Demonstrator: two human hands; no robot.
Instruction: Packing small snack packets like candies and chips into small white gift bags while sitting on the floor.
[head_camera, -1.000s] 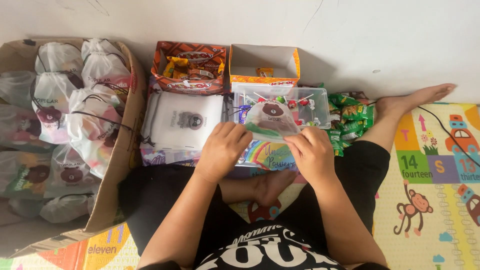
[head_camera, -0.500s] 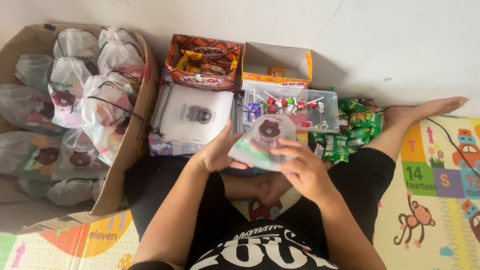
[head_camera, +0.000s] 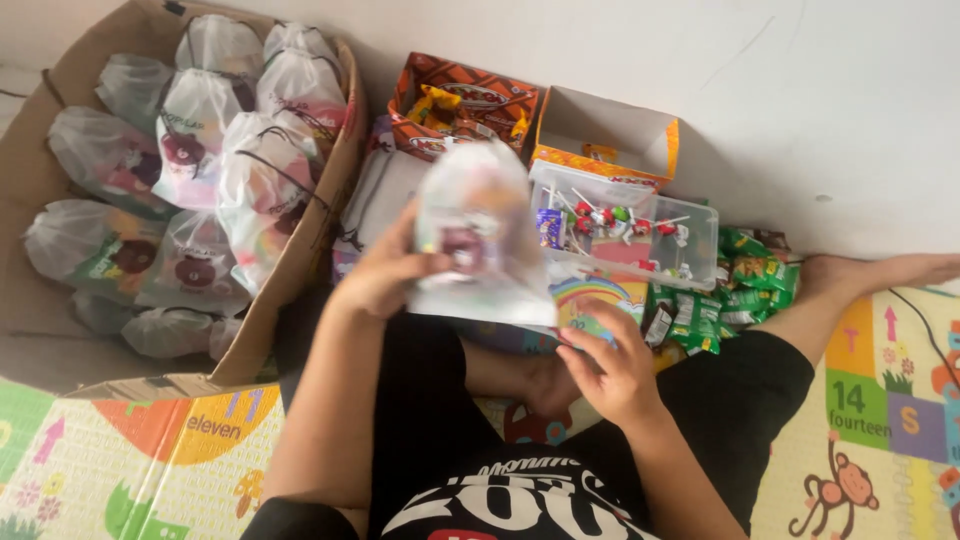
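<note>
The big cardboard box (head_camera: 300, 280) at your left is already crowded with filled bags. Your left hand (head_camera: 385, 275) has its grip clamped on the blurred treat bag (head_camera: 480, 235), raised above your lap; it may slip. Your right hand (head_camera: 610, 365) is loosely apart, holding nothing, beside the lollipop container (head_camera: 690, 240).

Motion-blurred goodie bag (head_camera: 480, 235), contents unreadable

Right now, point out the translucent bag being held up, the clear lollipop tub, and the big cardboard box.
translucent bag (head_camera: 480, 240), head view, middle of its blurred front.
clear lollipop tub (head_camera: 690, 240), head view, right side wall.
cardboard box (head_camera: 300, 270), head view, right-hand wall.
</note>
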